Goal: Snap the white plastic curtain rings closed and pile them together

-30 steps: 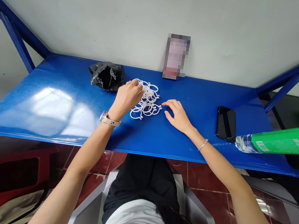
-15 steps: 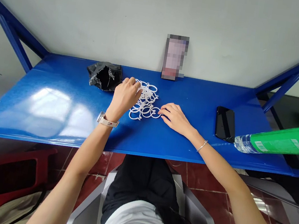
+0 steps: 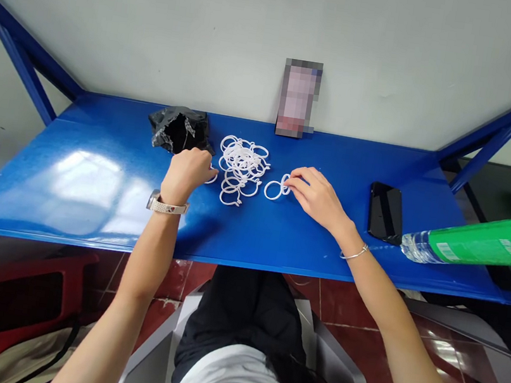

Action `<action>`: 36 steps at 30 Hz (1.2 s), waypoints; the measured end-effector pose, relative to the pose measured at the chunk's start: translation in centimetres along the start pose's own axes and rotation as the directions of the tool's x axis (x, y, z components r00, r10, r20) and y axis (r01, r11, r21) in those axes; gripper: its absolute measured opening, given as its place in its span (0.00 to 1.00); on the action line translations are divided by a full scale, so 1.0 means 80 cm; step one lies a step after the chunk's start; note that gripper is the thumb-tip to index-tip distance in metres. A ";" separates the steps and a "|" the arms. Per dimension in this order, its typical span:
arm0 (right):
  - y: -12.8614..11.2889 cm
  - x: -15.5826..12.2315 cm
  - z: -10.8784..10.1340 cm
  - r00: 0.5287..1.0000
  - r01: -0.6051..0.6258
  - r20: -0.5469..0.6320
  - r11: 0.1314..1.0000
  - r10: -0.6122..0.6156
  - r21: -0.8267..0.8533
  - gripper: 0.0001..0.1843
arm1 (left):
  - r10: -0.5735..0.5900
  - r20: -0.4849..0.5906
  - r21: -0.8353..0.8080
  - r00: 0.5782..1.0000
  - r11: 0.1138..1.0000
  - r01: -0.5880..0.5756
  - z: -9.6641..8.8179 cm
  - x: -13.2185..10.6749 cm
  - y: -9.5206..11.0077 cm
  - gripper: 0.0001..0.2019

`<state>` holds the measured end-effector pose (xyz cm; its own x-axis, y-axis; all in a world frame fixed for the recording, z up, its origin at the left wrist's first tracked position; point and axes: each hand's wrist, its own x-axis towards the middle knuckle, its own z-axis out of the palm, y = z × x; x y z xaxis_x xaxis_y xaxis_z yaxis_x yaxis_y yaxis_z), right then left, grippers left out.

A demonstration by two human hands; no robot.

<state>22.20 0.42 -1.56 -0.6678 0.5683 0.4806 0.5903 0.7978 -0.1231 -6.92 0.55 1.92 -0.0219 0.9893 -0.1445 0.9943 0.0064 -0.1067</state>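
Note:
A heap of white plastic rings [image 3: 241,164] lies in the middle of the blue table [image 3: 94,180]. My left hand [image 3: 186,171] sits just left of the heap, fingers curled, with a white ring [image 3: 211,178] showing at its fingertips. My right hand [image 3: 317,195] is to the right of the heap and pinches a single white ring [image 3: 275,190] that lies apart from the others.
A crumpled black plastic bag [image 3: 179,129] lies behind my left hand. A black phone [image 3: 384,211] lies flat to the right, next to a clear bottle with a green label [image 3: 478,241]. A small upright card [image 3: 299,99] leans on the wall.
My left hand pulled back leftward off the heap with a ring at its fingertips. My right hand drew one ring out to the right, away from the heap.

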 end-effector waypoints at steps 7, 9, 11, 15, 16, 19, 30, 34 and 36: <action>-0.021 0.000 0.021 0.996 0.049 -0.076 0.981 -0.035 0.188 0.13 | 0.205 0.216 0.026 0.955 0.976 -0.216 0.005 0.005 0.007 0.09; -0.025 0.000 0.026 0.995 0.052 -0.092 0.969 -0.031 0.243 0.12 | 0.320 0.260 -0.042 0.911 0.946 -0.320 0.003 0.005 0.009 0.09; -0.027 0.000 0.028 0.993 0.047 -0.114 0.958 -0.014 0.285 0.12 | 0.391 0.260 -0.105 0.883 0.920 -0.377 0.001 0.004 0.009 0.09; -0.026 0.001 0.030 0.989 0.027 -0.149 0.954 0.018 0.298 0.11 | 0.394 0.034 -0.174 0.919 0.907 -0.382 -0.004 0.001 0.009 0.09; -0.026 0.001 0.030 0.988 0.023 -0.154 0.953 0.025 0.301 0.10 | 0.407 -0.052 -0.210 0.912 0.888 -0.409 -0.006 -0.001 0.011 0.10; -0.027 0.001 0.034 0.984 0.026 -0.176 0.948 0.032 0.318 0.10 | 0.490 -0.240 -0.290 0.838 0.788 -0.544 -0.007 -0.006 0.030 0.11; -0.032 0.002 0.030 0.965 -0.118 -0.173 0.918 0.195 0.378 0.09 | 0.499 -0.119 -0.029 0.858 0.862 -0.505 0.016 -0.024 0.093 0.15; -0.025 0.003 0.031 0.910 -0.203 -0.188 0.792 0.369 0.576 0.08 | 0.456 -0.183 -0.108 0.871 0.871 -0.479 0.016 -0.018 0.082 0.22; -0.021 0.002 0.035 0.889 -0.232 -0.149 0.706 0.433 0.669 0.12 | 0.479 -0.252 -0.225 0.841 0.816 -0.533 0.017 -0.016 0.081 0.31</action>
<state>19.85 -0.24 -3.71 -0.2702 0.8209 0.5032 0.2686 0.5661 -0.7793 -0.57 -0.90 0.09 0.4846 0.8714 0.0756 0.8463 -0.4890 0.2115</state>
